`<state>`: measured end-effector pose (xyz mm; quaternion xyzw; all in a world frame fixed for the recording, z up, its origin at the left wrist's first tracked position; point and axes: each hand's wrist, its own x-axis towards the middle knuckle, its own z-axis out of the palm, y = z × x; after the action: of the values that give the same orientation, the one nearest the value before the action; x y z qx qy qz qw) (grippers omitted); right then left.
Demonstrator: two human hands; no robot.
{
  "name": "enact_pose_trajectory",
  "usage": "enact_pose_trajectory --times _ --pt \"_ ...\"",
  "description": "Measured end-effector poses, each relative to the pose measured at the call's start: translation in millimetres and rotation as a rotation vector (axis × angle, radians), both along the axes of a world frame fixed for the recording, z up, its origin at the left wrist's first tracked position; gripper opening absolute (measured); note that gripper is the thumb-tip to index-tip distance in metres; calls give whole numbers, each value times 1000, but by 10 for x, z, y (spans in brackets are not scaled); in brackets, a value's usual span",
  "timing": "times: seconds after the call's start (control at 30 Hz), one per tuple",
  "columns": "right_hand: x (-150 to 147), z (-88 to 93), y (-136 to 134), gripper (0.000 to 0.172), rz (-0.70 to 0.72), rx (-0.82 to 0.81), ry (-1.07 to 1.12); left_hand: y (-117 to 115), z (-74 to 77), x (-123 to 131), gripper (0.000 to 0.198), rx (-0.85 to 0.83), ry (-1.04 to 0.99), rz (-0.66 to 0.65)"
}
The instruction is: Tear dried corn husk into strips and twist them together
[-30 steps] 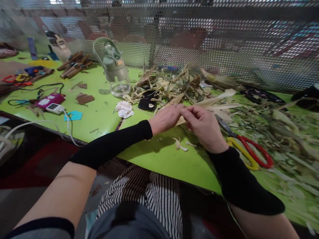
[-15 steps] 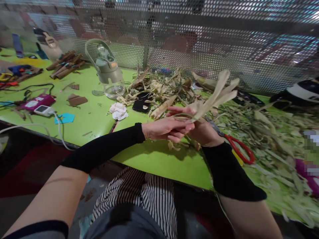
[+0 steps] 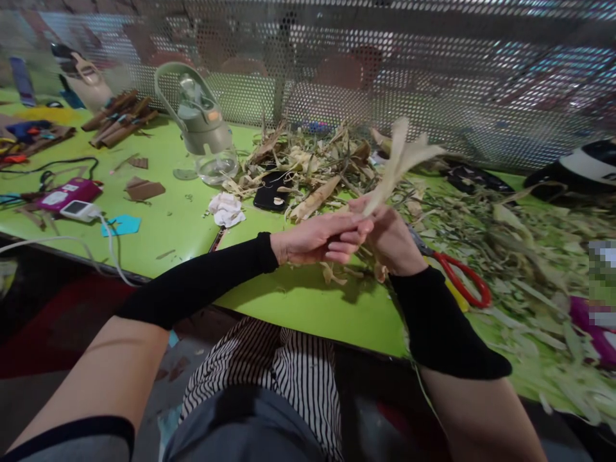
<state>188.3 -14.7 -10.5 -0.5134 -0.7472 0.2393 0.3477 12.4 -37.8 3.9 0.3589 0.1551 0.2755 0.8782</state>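
Within a second both hands, the left hand [image 3: 320, 239] and right hand [image 3: 391, 236], had lifted the pale dried husk strip [image 3: 398, 160] off the green bench [image 3: 308, 301], pinching its base upright above the red-handled scissors [image 3: 457, 282].

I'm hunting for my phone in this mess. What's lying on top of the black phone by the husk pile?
Pale husk scraps and thin strands lie across the black phone, at the edge of the husk pile. Its far end is covered by husks, so what lies there is hidden.
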Motion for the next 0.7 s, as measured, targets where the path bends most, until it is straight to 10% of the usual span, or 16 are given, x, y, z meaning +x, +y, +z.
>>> enact_pose_trajectory --times 0.2,0.53,0.7 --pt "153 40 103 29 -224 -31 -128 120 -21 -29 36 90 95 227" --pt "66 126 -10 43 171 -76 -177 312 -123 -75 33 401 536 664" --pt "8 138 -48 32 240 -17 -169 239 -65 -27 32 159 318 612"
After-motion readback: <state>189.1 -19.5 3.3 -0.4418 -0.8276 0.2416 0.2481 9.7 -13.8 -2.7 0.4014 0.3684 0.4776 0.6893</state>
